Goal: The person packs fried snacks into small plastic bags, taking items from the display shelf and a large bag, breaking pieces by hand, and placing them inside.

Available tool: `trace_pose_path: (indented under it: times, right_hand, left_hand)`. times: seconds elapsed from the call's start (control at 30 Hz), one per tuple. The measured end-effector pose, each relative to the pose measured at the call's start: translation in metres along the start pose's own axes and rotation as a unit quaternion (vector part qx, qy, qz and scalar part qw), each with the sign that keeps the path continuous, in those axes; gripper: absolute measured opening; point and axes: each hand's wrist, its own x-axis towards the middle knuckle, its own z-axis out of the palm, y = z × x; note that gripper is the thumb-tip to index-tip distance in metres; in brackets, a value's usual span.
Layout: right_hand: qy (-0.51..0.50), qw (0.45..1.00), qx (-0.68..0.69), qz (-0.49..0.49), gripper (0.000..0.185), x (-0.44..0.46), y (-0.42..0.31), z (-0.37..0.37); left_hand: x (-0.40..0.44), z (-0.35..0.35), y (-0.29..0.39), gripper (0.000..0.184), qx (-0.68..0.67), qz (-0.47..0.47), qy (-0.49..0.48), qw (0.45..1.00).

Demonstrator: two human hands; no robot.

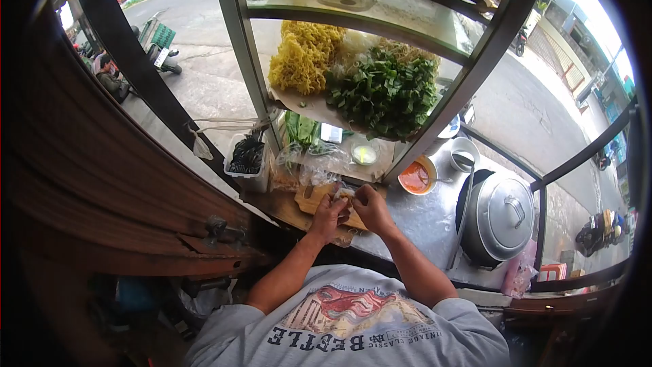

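Above a wooden cutting board (310,198), my left hand (329,219) and my right hand (373,211) are close together. Both are closed at the fingers on a small clear plastic bag (345,193). What the bag contains is too small to make out. Just beyond my hands lie more crumpled clear plastic bags (318,171). Behind those are green leaves (299,128) and a small tub with a whitish lid (365,155).
A glass cabinet shelf holds yellow noodles (307,54) and chopped greens (387,88). To the right stand a bowl of red sauce (414,175) with a spoon, a metal bowl (464,153) and a large lidded pot (504,217). A white container (246,175) of dark items is at left.
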Motion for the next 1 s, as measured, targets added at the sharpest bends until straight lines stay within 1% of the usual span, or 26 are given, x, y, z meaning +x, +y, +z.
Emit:
trace_pose_path:
  times: [0.07, 0.17, 0.23, 0.3, 0.33, 0.37, 0.43, 0.47, 0.5, 0.53, 0.57, 0.6, 0.63, 0.67, 0.7, 0.77, 0.83, 0.9, 0.97, 1.0]
  right_hand:
    - [0.032, 0.997, -0.062, -0.019, 0.021, -0.003, -0.011, 0.002]
    - [0.03, 0.993, -0.113, -0.017, 0.022, -0.005, -0.013, 0.007]
    - [0.03, 0.991, -0.129, -0.024, 0.023, -0.006, -0.016, 0.007]
    - [0.011, 0.992, -0.129, -0.006, 0.023, -0.006, -0.021, 0.007]
    - [0.02, 0.991, -0.13, -0.026, 0.023, -0.005, -0.023, 0.008]
    - [-0.001, 0.989, -0.145, -0.02, 0.025, -0.004, -0.026, 0.005]
    - [-0.05, 0.988, -0.137, -0.048, 0.031, 0.001, -0.039, -0.005]
    - [-0.073, 0.987, -0.121, -0.072, 0.033, 0.008, -0.049, -0.016]
    - [-0.098, 0.985, -0.107, -0.097, 0.036, 0.016, -0.077, -0.033]
    - [-0.125, 0.981, -0.092, -0.113, 0.035, 0.018, -0.129, -0.057]
    - [-0.102, 0.97, -0.081, -0.207, 0.029, 0.021, -0.171, -0.079]
    - [-0.06, 0.961, -0.092, -0.255, 0.022, 0.019, -0.226, -0.104]
    - [-0.006, 0.928, -0.062, -0.367, 0.015, 0.033, -0.258, -0.118]
    - [0.016, 0.931, -0.05, -0.36, 0.009, 0.034, -0.304, -0.134]
    - [0.083, 0.893, -0.076, -0.435, 0.008, 0.047, -0.337, -0.145]
    - [0.156, 0.792, -0.197, -0.556, 0.014, 0.092, -0.39, -0.16]
    - [0.193, 0.735, -0.291, -0.581, 0.021, 0.134, -0.433, -0.155]
    - [0.198, 0.732, -0.371, -0.536, 0.026, 0.173, -0.457, -0.143]
    - [0.193, 0.693, -0.507, -0.475, 0.033, 0.202, -0.472, -0.13]
    - [0.173, 0.687, -0.544, -0.449, 0.034, 0.212, -0.476, -0.124]
  left_hand:
    - [0.018, -0.015, -0.015, 0.025, 0.022, -0.003, 0.021, 1.0]
    - [0.011, -0.003, -0.002, 0.026, 0.044, -0.011, 0.086, 0.995]
    - [0.012, -0.004, 0.003, 0.026, 0.055, -0.017, 0.092, 0.994]
    - [0.017, -0.011, -0.004, 0.024, 0.087, -0.007, 0.1, 0.991]
    - [0.019, -0.016, -0.007, 0.022, 0.102, 0.01, 0.11, 0.989]
    - [0.023, -0.021, -0.009, 0.023, 0.102, 0.014, 0.115, 0.988]
    - [0.023, -0.028, -0.011, 0.023, 0.106, 0.015, 0.124, 0.986]
    - [0.025, -0.03, -0.012, 0.022, 0.097, 0.014, 0.113, 0.989]
    - [0.025, -0.029, -0.01, 0.022, 0.087, 0.006, 0.105, 0.991]
    - [0.022, -0.027, -0.008, 0.022, 0.075, -0.002, 0.098, 0.992]
    - [0.019, -0.028, -0.008, 0.022, 0.063, -0.011, 0.092, 0.994]
    - [0.021, -0.033, -0.012, 0.023, 0.04, -0.023, 0.07, 0.996]
    - [0.022, -0.036, -0.017, 0.023, 0.028, -0.028, 0.059, 0.997]
    - [0.023, -0.038, -0.021, 0.024, 0.017, -0.033, 0.047, 0.998]
    - [0.024, -0.04, -0.024, 0.024, 0.007, -0.039, 0.035, 0.999]
    - [0.021, -0.04, -0.026, 0.023, -0.012, -0.037, 0.03, 0.999]
    - [0.019, -0.042, -0.031, 0.023, -0.034, -0.03, 0.025, 0.999]
    - [0.022, -0.05, -0.039, 0.02, -0.033, -0.028, 0.009, 0.999]
    - [0.023, -0.057, -0.044, 0.017, -0.033, -0.03, -0.002, 0.999]
    - [0.015, -0.051, -0.038, 0.018, -0.032, -0.028, 0.024, 0.999]
